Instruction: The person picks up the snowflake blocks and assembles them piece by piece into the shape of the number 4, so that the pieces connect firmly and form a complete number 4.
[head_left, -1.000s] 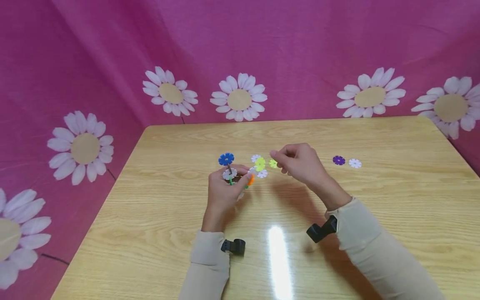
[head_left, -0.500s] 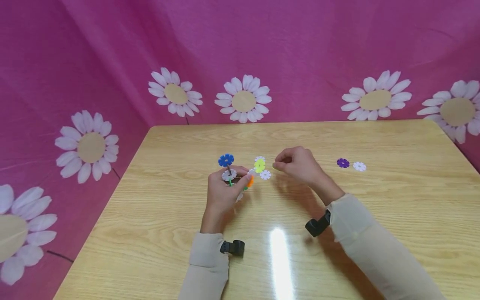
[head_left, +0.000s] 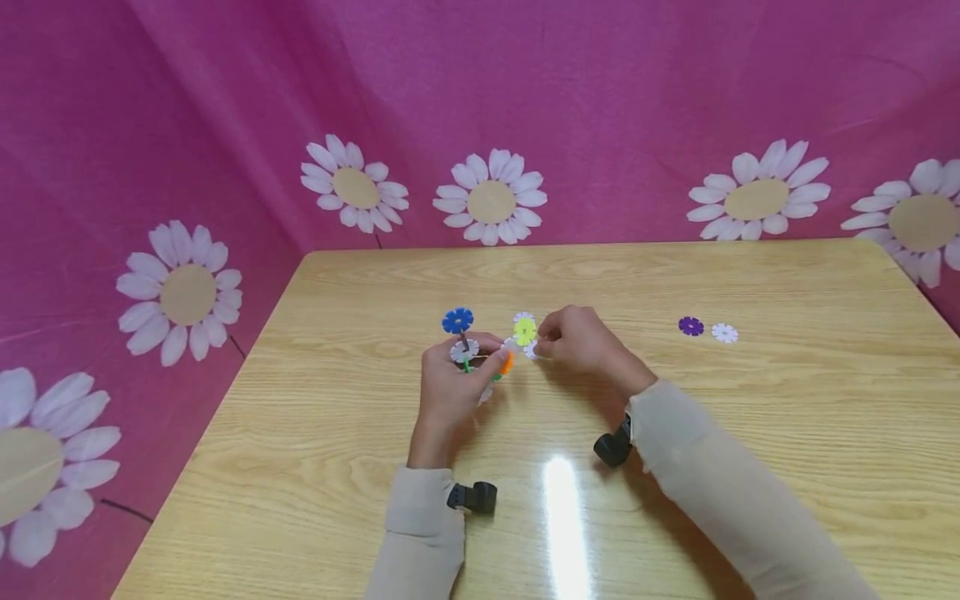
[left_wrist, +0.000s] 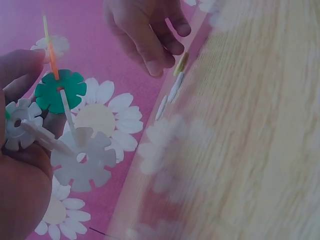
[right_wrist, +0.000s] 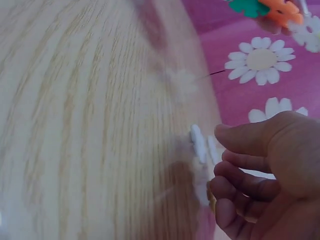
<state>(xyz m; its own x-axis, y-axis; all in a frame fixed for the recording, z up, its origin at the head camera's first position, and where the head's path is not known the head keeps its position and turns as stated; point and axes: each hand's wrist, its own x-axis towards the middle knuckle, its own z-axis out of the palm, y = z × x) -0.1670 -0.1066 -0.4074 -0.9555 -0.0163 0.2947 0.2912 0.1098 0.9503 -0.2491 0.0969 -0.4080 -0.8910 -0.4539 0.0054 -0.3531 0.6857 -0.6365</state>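
Note:
My left hand (head_left: 450,379) grips a built-up piece of notched, flower-shaped plastic discs slotted together. A blue disc (head_left: 457,320) stands at its top, with a white disc (head_left: 463,351) below. An orange disc (head_left: 507,362) and a yellow disc (head_left: 525,332) reach out to the right. The left wrist view shows the piece's green disc (left_wrist: 60,90) and a large white disc (left_wrist: 85,172). My right hand (head_left: 585,340) hovers low over the table, thumb and fingers bent and apart, fingertips right at a loose white disc (head_left: 531,351). No disc shows between them in the right wrist view.
Another loose white disc (head_left: 522,317) lies just behind. A loose yellow disc (left_wrist: 181,64) lies under my right fingers, covered in the head view. Farther right on the wooden table (head_left: 300,433) are a purple disc (head_left: 691,326) and a white disc (head_left: 724,333). Pink flowered cloth (head_left: 600,125) surrounds the table.
My right hand has moved left and slightly nearer, down to the loose white disc. The loose yellow disc seen beside its fingertips is now covered. My left hand keeps its grip.

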